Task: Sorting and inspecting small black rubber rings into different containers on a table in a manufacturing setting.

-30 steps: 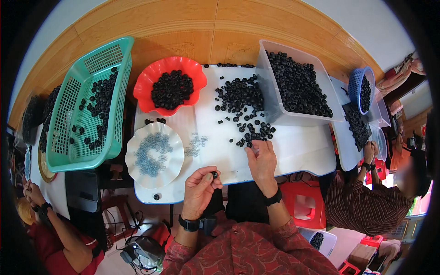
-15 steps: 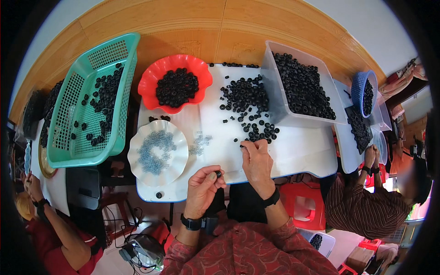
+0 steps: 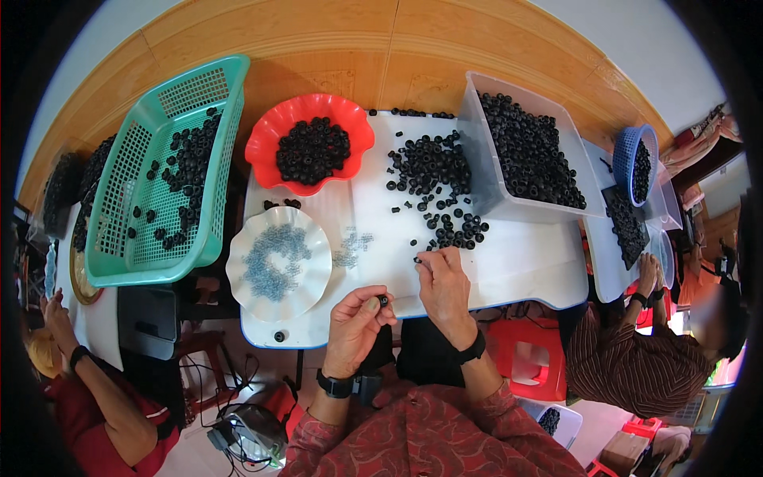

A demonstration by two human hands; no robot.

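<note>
While a small round black plastic-looking part (image 3: 383,301) sits in the left hand (image 3: 356,330), pinched between thumb and forefinger, a tiny dark piece (image 3: 417,260) shows at the right hand's (image 3: 447,290) fingertips. The right thumb and forefinger close together there, apparently gripping it, though the fingers partly hide the contact. The step in hand looks like taking up a second piece with the first kept ready; the next move seems to call for a firm right pinch and a steady left hold.

The left hand is palm inward, fingers curled, just beyond the table's near edge; the right reaches farther forward, palm down, wrist bent, over the white tabletop with a blue edge (image 3: 524,274).

Just beyond lie loose black parts (image 3: 429,165), beside a translucent plastic bin (image 3: 497,203). Leftward stand a white scalloped plate (image 3: 316,278), a red wavy-rimmed bowl (image 3: 362,143) and a green mesh basket (image 3: 218,199).
</note>
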